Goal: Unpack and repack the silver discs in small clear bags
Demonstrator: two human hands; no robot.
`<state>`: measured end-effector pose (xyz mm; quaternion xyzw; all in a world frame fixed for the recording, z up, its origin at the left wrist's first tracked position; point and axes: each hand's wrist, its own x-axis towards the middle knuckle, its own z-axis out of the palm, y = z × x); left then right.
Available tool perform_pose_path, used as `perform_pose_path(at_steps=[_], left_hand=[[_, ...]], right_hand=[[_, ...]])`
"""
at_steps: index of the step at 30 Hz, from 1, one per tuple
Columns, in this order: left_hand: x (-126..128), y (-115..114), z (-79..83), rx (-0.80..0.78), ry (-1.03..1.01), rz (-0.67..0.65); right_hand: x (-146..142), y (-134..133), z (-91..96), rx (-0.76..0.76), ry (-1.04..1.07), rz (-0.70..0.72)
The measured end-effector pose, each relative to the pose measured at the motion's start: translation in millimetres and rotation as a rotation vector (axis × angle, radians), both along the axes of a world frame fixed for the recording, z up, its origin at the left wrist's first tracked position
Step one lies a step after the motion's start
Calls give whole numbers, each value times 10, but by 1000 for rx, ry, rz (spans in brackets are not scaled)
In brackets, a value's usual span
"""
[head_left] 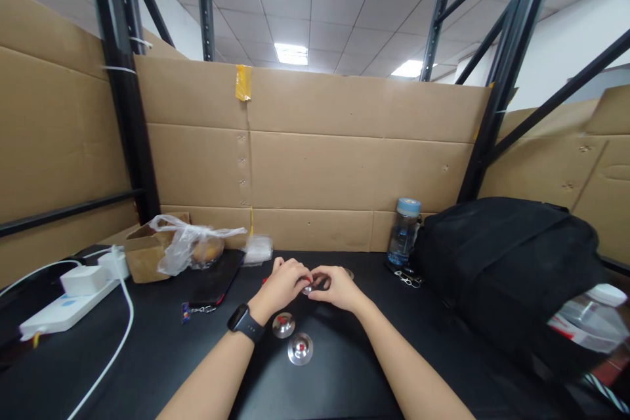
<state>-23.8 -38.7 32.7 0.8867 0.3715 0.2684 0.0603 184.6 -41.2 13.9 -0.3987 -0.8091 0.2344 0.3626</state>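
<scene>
Narrowly curled, left grip [286, 280] and right grip [339, 286] hold one metal piece [307, 289].

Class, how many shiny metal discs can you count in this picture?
2 clearly: one disc beside the smartwatch, another disc nearer the camera. More may be hidden: a shiny part shows between left hand and right hand, another behind the latter.

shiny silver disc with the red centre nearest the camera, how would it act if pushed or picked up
The shiny silver disc would probably slide rather than roll if pushed, lying flat on the black table. Its glossy, metallic look suggests it is stiff and possibly slippery to grip.
</scene>
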Motion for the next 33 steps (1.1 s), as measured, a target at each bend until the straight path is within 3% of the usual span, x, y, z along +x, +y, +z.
perform_pose_path(at_steps=[6,11,15,21,28,33], left_hand=[[31,-54,53,33,-92,-3],[-85,17,118,14,-241,156],[-91,73,95,-91,-389,15],[76,81,-38,-141,-607,-85],[151,109,-131,-159,-639,-90],[86,100,-56,-160,-510,33]], right_hand=[[45,5,32,24,19,-21],[77,99,43,-49,322,-167],[53,99,74,-201,554,-78],[-52,16,70,-340,645,-7],[-49,17,57,-332,649,28],[-40,74,16,-269,608,-21]])
